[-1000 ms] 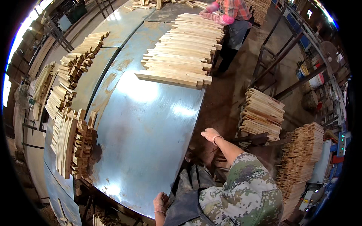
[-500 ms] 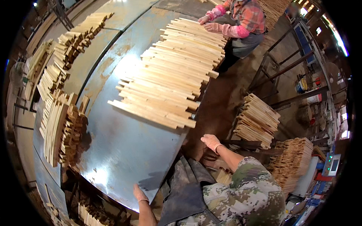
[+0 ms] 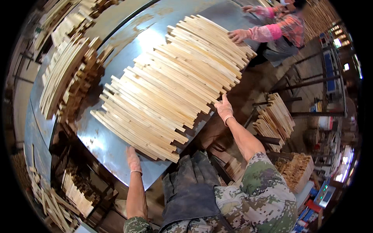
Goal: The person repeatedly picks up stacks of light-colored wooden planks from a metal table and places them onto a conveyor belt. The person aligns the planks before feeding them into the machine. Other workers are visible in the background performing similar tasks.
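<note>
A wide layer of pale wooden strips (image 3: 167,85) lies side by side with uneven ends on the metal-topped table (image 3: 149,176). My left hand (image 3: 133,160), in a pale glove, is stretched out flat at the near side of the layer, beside the nearest strips. At the layer's right side my right hand (image 3: 225,110), gloved too, is against the strip ends with thumb and fingers apart. Neither hand is wrapped round a strip. Across the table, a co-worker's gloved hand (image 3: 239,35) rests by the far end of the layer.
Stacked wooden strips (image 3: 64,77) stand on the table's left part. To the right, more strips (image 3: 274,118) lie on a metal rack, with a stack of wood (image 3: 297,171) nearer me. A small device with a lit display (image 3: 325,195) is at the lower right.
The layer of strips has slid toward me along the table. My hands have come up to its near and right sides. One of the co-worker's hands has moved away from the strips.
</note>
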Demonstrator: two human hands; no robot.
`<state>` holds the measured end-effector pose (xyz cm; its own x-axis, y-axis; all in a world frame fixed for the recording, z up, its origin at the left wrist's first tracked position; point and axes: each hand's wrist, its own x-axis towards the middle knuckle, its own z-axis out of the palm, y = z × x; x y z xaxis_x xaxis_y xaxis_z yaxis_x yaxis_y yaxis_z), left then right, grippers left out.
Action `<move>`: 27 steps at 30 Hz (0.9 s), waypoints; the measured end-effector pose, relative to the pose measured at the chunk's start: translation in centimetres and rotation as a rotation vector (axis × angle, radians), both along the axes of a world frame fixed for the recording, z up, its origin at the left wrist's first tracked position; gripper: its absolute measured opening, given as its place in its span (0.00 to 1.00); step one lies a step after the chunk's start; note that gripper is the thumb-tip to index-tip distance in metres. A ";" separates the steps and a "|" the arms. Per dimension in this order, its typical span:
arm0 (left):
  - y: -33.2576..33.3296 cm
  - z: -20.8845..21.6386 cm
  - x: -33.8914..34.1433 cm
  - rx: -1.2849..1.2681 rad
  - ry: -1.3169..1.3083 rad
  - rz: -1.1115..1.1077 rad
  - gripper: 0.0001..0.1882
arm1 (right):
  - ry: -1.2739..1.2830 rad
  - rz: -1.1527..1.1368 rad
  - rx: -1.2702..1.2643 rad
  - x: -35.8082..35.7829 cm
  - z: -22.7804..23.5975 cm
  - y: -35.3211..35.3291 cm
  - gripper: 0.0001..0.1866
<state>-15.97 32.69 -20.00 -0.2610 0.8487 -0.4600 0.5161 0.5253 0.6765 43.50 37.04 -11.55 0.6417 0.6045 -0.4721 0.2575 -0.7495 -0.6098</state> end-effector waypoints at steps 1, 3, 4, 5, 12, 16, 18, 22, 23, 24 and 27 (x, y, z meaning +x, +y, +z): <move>0.3 -0.4 0.2 0.000 -0.056 0.033 0.37 | -0.036 0.009 0.027 -1.6 -0.2 -0.5 0.47; -0.5 -0.3 -0.3 -0.010 -0.159 0.100 0.38 | -0.079 0.009 0.067 -4.7 -0.5 -2.0 0.43; -0.6 0.2 -0.3 -0.009 -0.213 0.134 0.38 | -0.020 -0.005 0.082 -6.0 -0.4 -3.4 0.42; -0.9 0.5 -0.4 -0.006 -0.266 0.170 0.37 | -0.058 0.078 0.035 -7.9 0.8 -4.3 0.40; -0.5 4.4 -4.5 0.024 -0.401 0.226 0.32 | 0.033 0.542 -0.047 -13.2 4.4 -8.5 0.35; -1.5 -1.7 -10.4 -0.033 0.489 -0.359 0.37 | -0.079 0.691 0.090 -11.3 1.4 -0.6 0.34; 0.9 0.4 -8.5 -0.098 0.540 -0.250 0.39 | -0.184 0.673 0.318 -10.7 -2.4 5.0 0.34; 4.8 1.3 -6.6 -0.047 0.592 -0.041 0.39 | -0.133 0.643 0.456 -14.7 -5.6 13.4 0.37; 5.1 0.6 -6.0 -0.035 0.611 -0.025 0.38 | -0.100 0.614 0.512 -16.0 -6.2 14.5 0.37; 5.3 0.2 -6.1 -0.023 0.632 -0.013 0.37 | 0.035 0.605 0.489 -16.7 -6.4 15.2 0.38; 1.3 -3.9 -8.0 -0.094 0.823 -0.350 0.32 | 0.415 0.541 0.418 -18.5 -6.0 15.4 0.39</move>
<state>-24.02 34.00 -23.90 -0.2720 0.9099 -0.3132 0.9595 0.2811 -0.0164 24.96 52.41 -17.50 0.0302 0.9614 -0.2734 0.2102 -0.2735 -0.9386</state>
